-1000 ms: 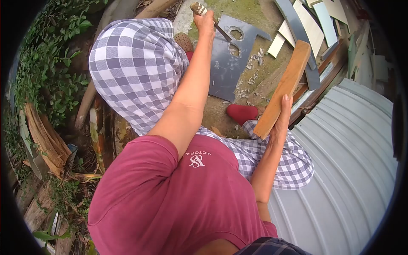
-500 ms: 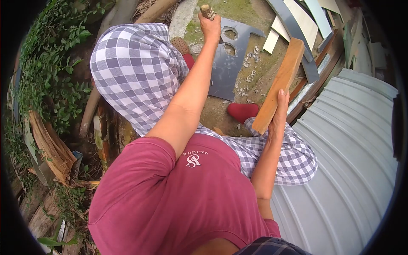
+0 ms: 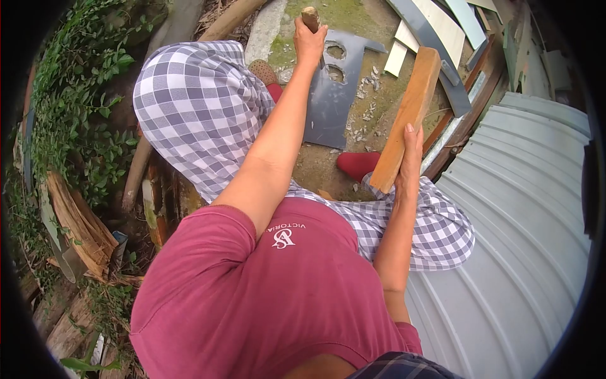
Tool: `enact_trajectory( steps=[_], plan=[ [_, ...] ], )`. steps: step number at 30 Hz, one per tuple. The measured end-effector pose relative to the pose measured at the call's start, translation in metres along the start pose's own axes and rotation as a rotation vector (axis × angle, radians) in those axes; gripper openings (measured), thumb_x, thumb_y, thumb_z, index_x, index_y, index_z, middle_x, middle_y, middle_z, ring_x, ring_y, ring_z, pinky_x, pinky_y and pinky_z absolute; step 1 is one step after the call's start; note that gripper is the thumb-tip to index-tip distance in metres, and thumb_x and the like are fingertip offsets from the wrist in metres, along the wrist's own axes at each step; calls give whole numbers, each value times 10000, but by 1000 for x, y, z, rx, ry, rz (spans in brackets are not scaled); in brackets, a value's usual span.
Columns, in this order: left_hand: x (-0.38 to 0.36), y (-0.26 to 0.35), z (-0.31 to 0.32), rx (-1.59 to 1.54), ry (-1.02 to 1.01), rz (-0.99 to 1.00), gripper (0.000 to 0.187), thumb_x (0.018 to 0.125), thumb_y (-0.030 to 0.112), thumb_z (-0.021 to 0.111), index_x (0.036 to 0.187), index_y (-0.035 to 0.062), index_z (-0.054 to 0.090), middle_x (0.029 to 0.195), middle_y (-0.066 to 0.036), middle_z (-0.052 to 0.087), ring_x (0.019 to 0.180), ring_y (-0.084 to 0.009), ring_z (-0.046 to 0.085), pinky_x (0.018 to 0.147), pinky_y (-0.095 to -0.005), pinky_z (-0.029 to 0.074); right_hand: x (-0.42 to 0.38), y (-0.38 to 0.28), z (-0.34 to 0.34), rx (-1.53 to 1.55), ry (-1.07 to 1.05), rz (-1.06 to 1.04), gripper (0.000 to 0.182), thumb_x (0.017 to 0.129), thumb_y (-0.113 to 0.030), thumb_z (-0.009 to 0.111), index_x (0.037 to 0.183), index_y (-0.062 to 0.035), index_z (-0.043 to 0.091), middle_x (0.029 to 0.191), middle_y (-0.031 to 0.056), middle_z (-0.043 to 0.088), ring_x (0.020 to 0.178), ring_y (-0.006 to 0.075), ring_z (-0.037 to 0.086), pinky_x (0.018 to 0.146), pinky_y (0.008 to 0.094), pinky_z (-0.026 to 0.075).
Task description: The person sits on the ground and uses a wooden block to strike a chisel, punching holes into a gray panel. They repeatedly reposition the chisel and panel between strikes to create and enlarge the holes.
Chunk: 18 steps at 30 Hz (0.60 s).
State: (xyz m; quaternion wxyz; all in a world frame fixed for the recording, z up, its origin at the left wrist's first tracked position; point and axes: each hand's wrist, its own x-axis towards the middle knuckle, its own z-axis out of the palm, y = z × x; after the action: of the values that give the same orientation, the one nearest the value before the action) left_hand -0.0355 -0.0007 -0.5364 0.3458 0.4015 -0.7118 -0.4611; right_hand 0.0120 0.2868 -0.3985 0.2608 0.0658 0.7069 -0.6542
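Note:
My left hand point(image 3: 309, 43) is closed round the wooden handle point(image 3: 310, 18) of a tool, whose dark blade shows only in part below the fist. The blade is beside a dark grey sheet point(image 3: 329, 114) lying on the ground, with two ragged holes near its upper end. On the right, my right hand point(image 3: 410, 155) grips the lower part of a long wooden block point(image 3: 407, 117), tilted with its upper end to the right. My right fingers are partly hidden behind the block.
Grey chips point(image 3: 368, 91) lie beside the sheet. Strips and offcuts point(image 3: 435, 28) are piled at the upper right, above a corrugated metal panel point(image 3: 505, 208). Leafy plants point(image 3: 76, 95) and split wood point(image 3: 79, 221) are at the left. My red shoe point(image 3: 358, 164) is near the sheet's lower edge.
The wooden block has shifted slightly left and up in view. The tool handle in my left hand has tilted a little. Both hands keep their holds, and the whole view has shifted slightly.

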Motion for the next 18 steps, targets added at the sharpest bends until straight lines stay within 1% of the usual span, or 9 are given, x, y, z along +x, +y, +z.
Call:
enact_trajectory(
  steps=[3, 5, 9, 11, 15, 17, 18],
  plan=[
    [-3, 0, 2, -23, 4, -23, 530, 694, 285, 758, 1026, -16, 475, 944, -231, 619, 886, -378, 614, 771, -427, 475, 2, 3, -3, 7, 17, -7, 609, 894, -353, 550, 1361, -32, 326, 1064, 97, 513, 890, 151, 514, 740, 290, 447],
    [-5, -1, 3, 0, 53, 11, 533, 690, 271, 768, 1026, -18, 473, 929, -234, 620, 874, -387, 614, 764, -435, 475, 2, 5, -4, 9, 16, -3, 613, 894, -354, 550, 1364, -32, 324, 1079, 101, 512, 903, 154, 513, 753, 293, 445],
    [-6, 0, 4, 15, 78, 32, 537, 686, 274, 771, 1021, -19, 470, 914, -241, 617, 865, -397, 611, 760, -442, 472, 5, 8, -7, -5, 16, -12, 622, 893, -357, 550, 1371, -33, 319, 1123, 109, 504, 941, 164, 509, 791, 300, 437],
    [-8, 9, 1, -7, 69, 3, 493, 688, 160, 766, 1016, -31, 451, 946, -262, 583, 896, -436, 568, 782, -458, 448, 5, 10, -7, -9, 20, -5, 625, 892, -361, 550, 1372, -34, 319, 1131, 111, 501, 954, 167, 507, 803, 302, 433],
    [-8, 4, 2, 0, 73, 11, 489, 684, 158, 766, 1010, -29, 454, 941, -260, 581, 890, -433, 565, 781, -457, 445, 5, 10, -5, -13, 3, 24, 636, 889, -373, 552, 1375, -34, 320, 1139, 113, 497, 981, 173, 501, 826, 307, 425],
    [-8, 1, 3, 37, 106, 63, 533, 684, 261, 776, 1004, -19, 455, 910, -255, 603, 870, -424, 593, 756, -455, 461, 4, 9, -4, -22, -1, 25, 644, 888, -378, 554, 1378, -36, 316, 1149, 117, 495, 991, 176, 500, 833, 308, 424],
    [-8, 0, 4, 37, 105, 62, 533, 684, 261, 776, 1004, -19, 455, 910, -255, 603, 870, -424, 593, 756, -455, 461, 4, 9, -4, -30, -4, 26, 652, 886, -384, 556, 1382, -37, 312, 1159, 120, 494, 1000, 179, 499, 839, 310, 423]
  ],
)
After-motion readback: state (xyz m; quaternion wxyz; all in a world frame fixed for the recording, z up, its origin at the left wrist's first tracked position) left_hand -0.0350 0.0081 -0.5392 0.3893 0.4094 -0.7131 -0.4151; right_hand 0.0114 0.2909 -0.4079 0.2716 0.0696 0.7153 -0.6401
